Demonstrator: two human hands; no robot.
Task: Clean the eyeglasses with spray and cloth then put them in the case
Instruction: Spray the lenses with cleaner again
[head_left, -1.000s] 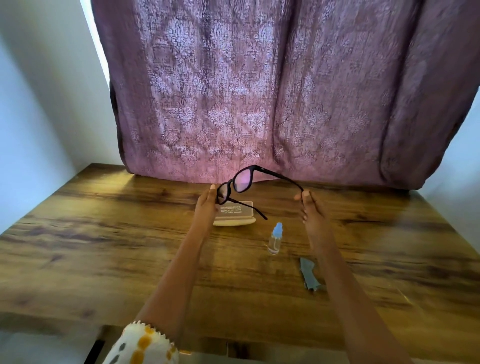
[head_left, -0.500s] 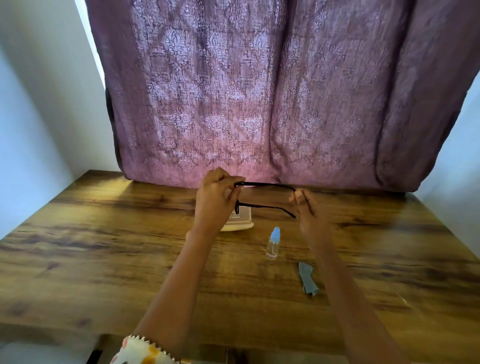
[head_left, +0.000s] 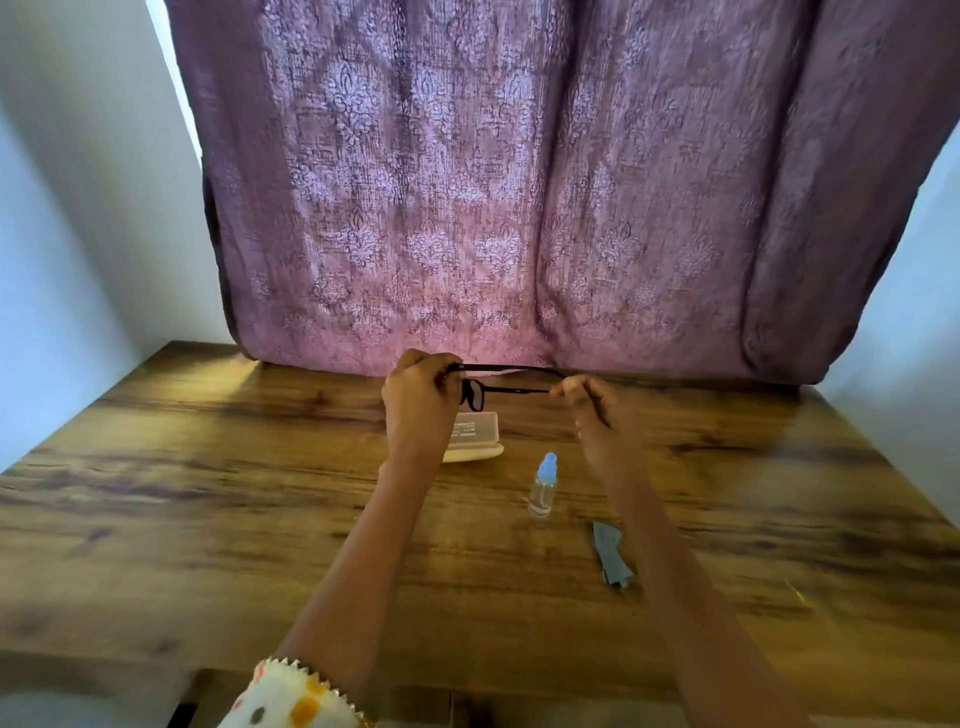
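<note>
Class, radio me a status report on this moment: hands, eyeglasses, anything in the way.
Left hand grips eyeglasses at the front; right hand pinches a temple tip. Eyeglasses off the table, near the case. Spray bottle, cloth aside, not in the way.

Black eyeglasses are held above the beige case (spray bottle, grey cloth nearby).

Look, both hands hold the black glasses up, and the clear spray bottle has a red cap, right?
No: the head view shows the small clear spray bottle has a light blue cap. The left hand and right hand do hold the black-framed eyeglasses.
</note>
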